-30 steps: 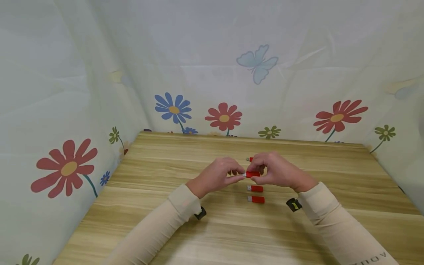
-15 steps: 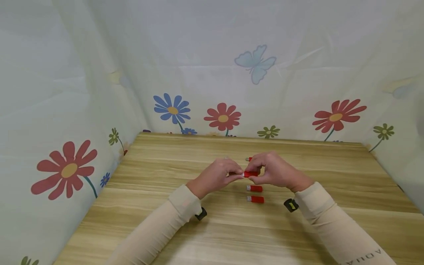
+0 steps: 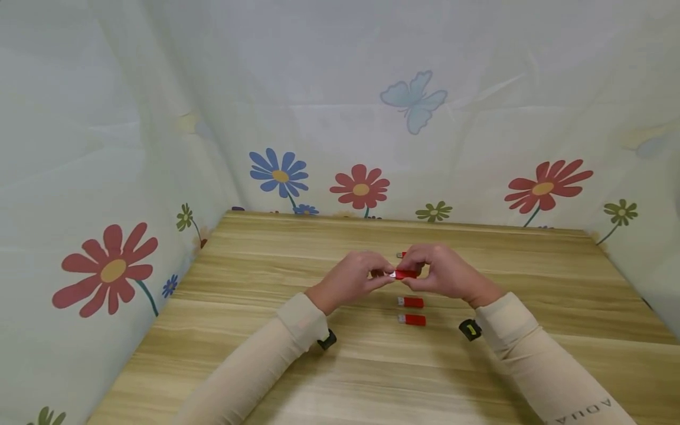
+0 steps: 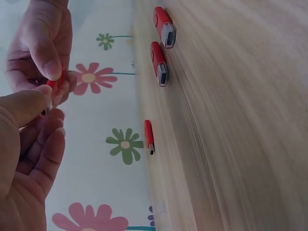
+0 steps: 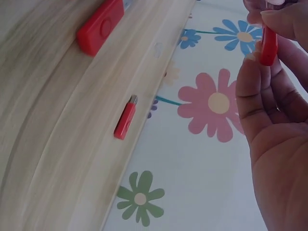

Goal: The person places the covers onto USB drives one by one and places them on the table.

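Note:
Both hands meet above the table at a red USB flash drive (image 3: 406,274). My right hand (image 3: 443,274) pinches its red body between thumb and fingers. At the pale plug end, my left hand (image 3: 353,280) pinches with thumb and fingertips, which mostly hide that end. Two more red flash drives lie nearer the person, one drive (image 3: 411,302) above the other drive (image 3: 412,320); clear caps cover their plugs in the left wrist view. A fourth red drive (image 5: 126,118) lies farther back with a bare metal plug, partly behind the right hand in the head view.
A small clear piece, apparently a cap (image 5: 158,49), lies on the wooden table (image 3: 255,248) near its back edge. Behind and at the sides hangs a white curtain (image 3: 319,130) printed with flowers and a butterfly. Black straps (image 3: 470,329) show at the wrists.
Both hands have risen slightly with the flash drive between them, and the left hand has shifted a little to the right. The drives on the table stay where they were.

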`<state>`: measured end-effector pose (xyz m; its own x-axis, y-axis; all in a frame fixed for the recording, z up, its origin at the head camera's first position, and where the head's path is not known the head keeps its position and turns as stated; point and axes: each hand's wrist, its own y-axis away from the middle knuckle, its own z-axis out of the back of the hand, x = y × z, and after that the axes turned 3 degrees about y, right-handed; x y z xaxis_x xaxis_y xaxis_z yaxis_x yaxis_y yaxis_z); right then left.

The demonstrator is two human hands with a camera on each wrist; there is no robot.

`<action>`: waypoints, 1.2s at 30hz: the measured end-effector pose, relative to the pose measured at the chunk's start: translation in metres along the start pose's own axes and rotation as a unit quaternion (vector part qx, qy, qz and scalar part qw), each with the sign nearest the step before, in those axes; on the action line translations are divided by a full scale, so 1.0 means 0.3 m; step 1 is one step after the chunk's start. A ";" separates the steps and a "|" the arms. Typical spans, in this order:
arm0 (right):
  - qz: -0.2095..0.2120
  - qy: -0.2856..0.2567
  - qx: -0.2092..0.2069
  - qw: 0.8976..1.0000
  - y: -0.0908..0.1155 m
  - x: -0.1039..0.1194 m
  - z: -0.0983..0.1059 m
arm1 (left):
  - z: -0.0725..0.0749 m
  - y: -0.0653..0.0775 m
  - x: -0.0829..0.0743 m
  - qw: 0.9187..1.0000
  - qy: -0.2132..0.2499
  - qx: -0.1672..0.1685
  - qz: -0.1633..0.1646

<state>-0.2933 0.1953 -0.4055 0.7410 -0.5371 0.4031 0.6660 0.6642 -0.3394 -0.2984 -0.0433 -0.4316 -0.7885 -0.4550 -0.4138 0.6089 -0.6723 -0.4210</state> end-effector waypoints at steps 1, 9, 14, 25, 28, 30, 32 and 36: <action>-0.005 0.000 0.001 1.000 0.001 -0.006 0.000 | -0.003 -0.005 0.002 1.000 -0.002 0.004 0.004; -0.038 -0.011 0.008 0.999 0.004 -0.054 -0.004 | -0.038 -0.057 0.017 0.997 0.013 0.034 0.072; -0.047 0.001 0.018 0.999 0.003 -0.091 -0.010 | -0.064 -0.095 0.036 0.993 0.018 0.059 0.104; -0.079 -0.005 0.062 0.995 -0.002 -0.146 -0.055 | -0.132 -0.134 0.090 0.984 0.011 0.114 0.134; -0.089 0.003 0.069 0.994 0.000 -0.159 -0.067 | -0.147 -0.146 0.094 0.982 0.007 0.127 0.138; -0.099 0.006 0.076 0.992 0.002 -0.167 -0.073 | -0.157 -0.154 0.095 0.981 0.002 0.134 0.141; -0.106 0.006 0.083 0.991 0.003 -0.174 -0.078 | -0.167 -0.160 0.098 0.979 -0.006 0.141 0.144; -0.117 -0.002 0.098 0.988 0.004 -0.185 -0.086 | -0.186 -0.169 0.107 0.979 -0.020 0.151 0.139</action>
<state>-0.3314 0.2123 -0.4502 0.5680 -0.6863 0.4542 0.7894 0.6104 -0.0650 -0.3498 0.0088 -0.4684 -0.6020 -0.6639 -0.4437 0.7524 -0.6576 -0.0369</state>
